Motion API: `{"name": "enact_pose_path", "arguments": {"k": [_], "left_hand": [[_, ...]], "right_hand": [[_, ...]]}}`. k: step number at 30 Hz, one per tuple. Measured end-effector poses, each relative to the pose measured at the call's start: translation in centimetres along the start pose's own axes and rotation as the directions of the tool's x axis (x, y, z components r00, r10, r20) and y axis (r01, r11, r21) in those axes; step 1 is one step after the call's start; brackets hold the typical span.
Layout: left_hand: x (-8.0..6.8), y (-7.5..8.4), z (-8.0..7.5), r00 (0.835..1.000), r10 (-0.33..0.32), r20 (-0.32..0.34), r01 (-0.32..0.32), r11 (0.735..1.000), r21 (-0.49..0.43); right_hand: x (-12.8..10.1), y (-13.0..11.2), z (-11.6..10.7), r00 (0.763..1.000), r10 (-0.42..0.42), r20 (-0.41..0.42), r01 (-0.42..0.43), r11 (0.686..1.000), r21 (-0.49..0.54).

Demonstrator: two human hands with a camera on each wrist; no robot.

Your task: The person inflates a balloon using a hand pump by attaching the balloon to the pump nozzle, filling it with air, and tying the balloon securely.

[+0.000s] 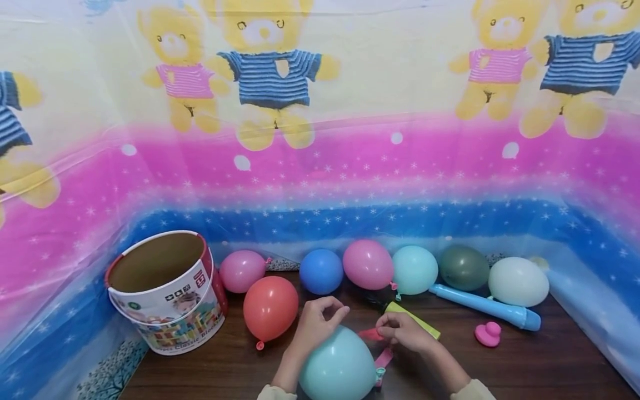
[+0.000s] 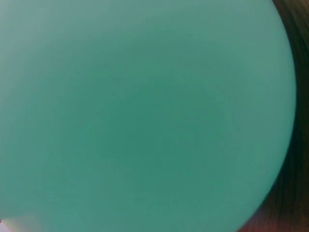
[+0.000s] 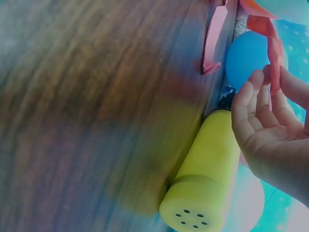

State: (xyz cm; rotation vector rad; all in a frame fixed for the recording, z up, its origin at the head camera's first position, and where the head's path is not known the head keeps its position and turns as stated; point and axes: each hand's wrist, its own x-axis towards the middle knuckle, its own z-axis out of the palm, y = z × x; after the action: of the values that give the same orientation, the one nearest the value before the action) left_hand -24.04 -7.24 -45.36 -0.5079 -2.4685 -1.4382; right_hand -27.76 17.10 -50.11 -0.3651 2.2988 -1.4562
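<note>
Seven inflated rubber balloons (image 1: 368, 264) already line the far edge of the dark wooden table (image 1: 525, 366), while your left hand (image 1: 315, 325) curls loosely over the teal inflated balloon (image 1: 337, 368) at the near edge and your right hand (image 1: 402, 331) pinches a limp red uninflated balloon (image 1: 371, 334).
</note>
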Motion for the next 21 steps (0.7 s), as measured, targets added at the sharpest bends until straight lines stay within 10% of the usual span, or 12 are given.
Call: {"name": "enact_pose_path", "arguments": {"k": [14, 21], "left_hand": [[0.1, 0.6, -1.0, 1.000, 0.022, 0.006, -0.022, 0.990, 0.140], [-0.5, 3.4, 0.0, 0.985, 0.149, 0.090, -0.154, 0.986, 0.058]], "right_hand": [[-0.2, 1.1, -0.2, 1.000, 0.023, 0.005, -0.023, 1.000, -0.008], [-0.2, 1.2, -0.6, 0.998, 0.064, -0.015, -0.064, 0.998, 0.009]]}}
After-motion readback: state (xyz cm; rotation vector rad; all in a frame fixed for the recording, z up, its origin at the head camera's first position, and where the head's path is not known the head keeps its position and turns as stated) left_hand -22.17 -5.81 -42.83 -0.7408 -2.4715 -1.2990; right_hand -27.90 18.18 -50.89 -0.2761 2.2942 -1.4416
